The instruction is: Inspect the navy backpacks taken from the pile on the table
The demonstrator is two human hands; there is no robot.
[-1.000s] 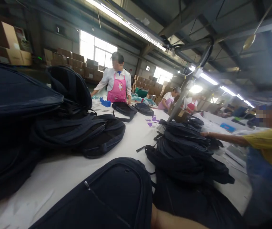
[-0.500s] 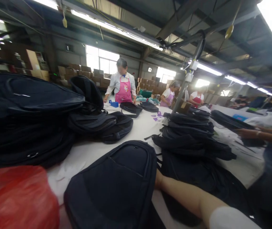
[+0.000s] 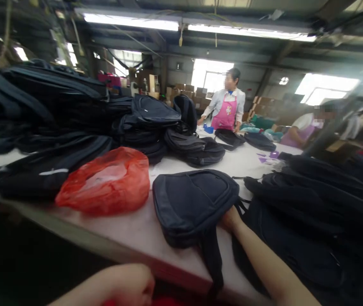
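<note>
A dark navy backpack (image 3: 194, 195) lies on the white table, front panel up, with one strap hanging over the near edge. My right hand (image 3: 231, 219) grips its right side; the fingertips are hidden behind the bag. In front of the table edge, low in the view, my left hand (image 3: 136, 280) is curled closed. Whatever it may hold cannot be made out. A red plastic bag (image 3: 108, 182) rests on the table to the left of the backpack.
More dark backpacks (image 3: 156, 112) are piled at the left, and another stack (image 3: 315, 195) stands close on the right. Across the table (image 3: 111, 225) a person in a pink apron (image 3: 226, 112) stands by more bags. A second person (image 3: 302, 127) is farther right.
The view has swung left and pulled back, so the table's near edge now shows. My left hand has come into view at the bottom. My right hand stays on the backpack.
</note>
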